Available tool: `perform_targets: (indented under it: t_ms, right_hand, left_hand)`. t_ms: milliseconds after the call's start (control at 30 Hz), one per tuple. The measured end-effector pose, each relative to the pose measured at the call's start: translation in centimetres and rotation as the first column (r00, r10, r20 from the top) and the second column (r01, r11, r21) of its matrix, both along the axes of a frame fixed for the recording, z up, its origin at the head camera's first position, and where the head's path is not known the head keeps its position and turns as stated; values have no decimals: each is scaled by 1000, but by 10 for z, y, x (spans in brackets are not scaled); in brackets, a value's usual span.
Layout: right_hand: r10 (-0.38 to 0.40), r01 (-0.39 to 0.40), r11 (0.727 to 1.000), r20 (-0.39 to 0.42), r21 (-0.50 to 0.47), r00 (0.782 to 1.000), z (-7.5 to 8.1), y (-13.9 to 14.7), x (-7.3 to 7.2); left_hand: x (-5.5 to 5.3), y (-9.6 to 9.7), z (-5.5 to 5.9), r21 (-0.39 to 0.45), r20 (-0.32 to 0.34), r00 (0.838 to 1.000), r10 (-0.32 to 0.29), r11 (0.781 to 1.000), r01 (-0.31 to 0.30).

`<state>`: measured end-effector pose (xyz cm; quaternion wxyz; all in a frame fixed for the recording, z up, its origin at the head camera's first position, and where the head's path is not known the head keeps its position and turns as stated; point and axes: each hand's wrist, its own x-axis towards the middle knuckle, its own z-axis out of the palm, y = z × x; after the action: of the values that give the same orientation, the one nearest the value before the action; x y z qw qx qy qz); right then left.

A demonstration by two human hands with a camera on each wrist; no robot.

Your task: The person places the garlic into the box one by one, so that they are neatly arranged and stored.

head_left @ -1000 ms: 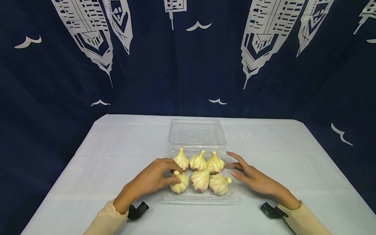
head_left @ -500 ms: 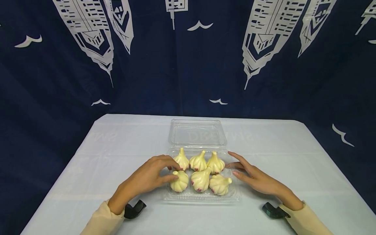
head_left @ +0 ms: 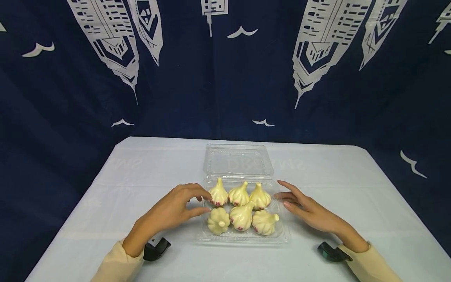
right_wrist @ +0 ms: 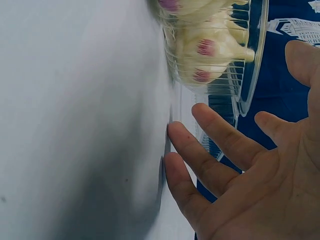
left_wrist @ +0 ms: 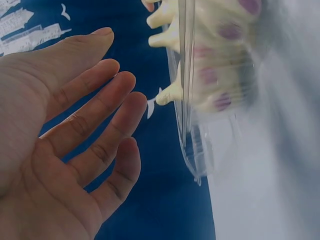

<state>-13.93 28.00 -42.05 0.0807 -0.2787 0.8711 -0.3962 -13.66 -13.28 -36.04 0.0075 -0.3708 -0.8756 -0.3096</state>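
Several pale yellow garlic bulbs [head_left: 241, 216] sit in two rows inside a clear plastic clamshell box [head_left: 243, 238], whose hinged lid [head_left: 238, 159] lies folded back behind it. By the box's left side is my left hand [head_left: 177, 207], fingers spread and holding nothing. The front-left garlic bulb [head_left: 218, 221] is closest to its thumb. The left wrist view has the palm of this hand [left_wrist: 75, 135] apart from the box. My right hand [head_left: 311, 213] is at the box's right side, also holding nothing. In the right wrist view its fingers [right_wrist: 200, 160] reach beside the box wall.
A white cloth covers the table [head_left: 141, 176]. Behind it hangs a dark blue curtain [head_left: 211, 86] with white building and bird prints. Black wrist devices [head_left: 156, 249] are on both forearms.
My left hand has let go of the front-left garlic bulb and drawn back to the left. That bulb has tipped, its stem now toward the front. The right hand has barely shifted.
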Motion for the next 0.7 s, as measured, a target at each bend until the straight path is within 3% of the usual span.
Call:
perform_targets:
  t_ms: [167,300,400,500,600,700]
  right_hand:
    - [-13,13,1000,23,6,1000,2,2,-4]
    - [-31,31,999,36,8,999,6,3,-9]
    - [-37,37,999,44,-6,998,7,3,-14]
    - [-36,38,999,55,-32,998,8,3,-21]
    - [-34,40,997,80,-65,996,11,3,-28]
    - [-32,42,994,110,-96,993,12,2,-37]
  left_hand:
    - [-10,-5,3,15,-23,999,32,999,-32]
    - [-24,-9,3,54,-18,995,98,994,-97]
    - [-36,-12,0,110,22,988,153,982,-155]
    - [-50,-15,-6,171,122,977,174,966,-193]
    - [-64,-17,-11,233,289,943,166,943,-238]
    - [-76,-18,-16,285,449,881,146,911,-297]
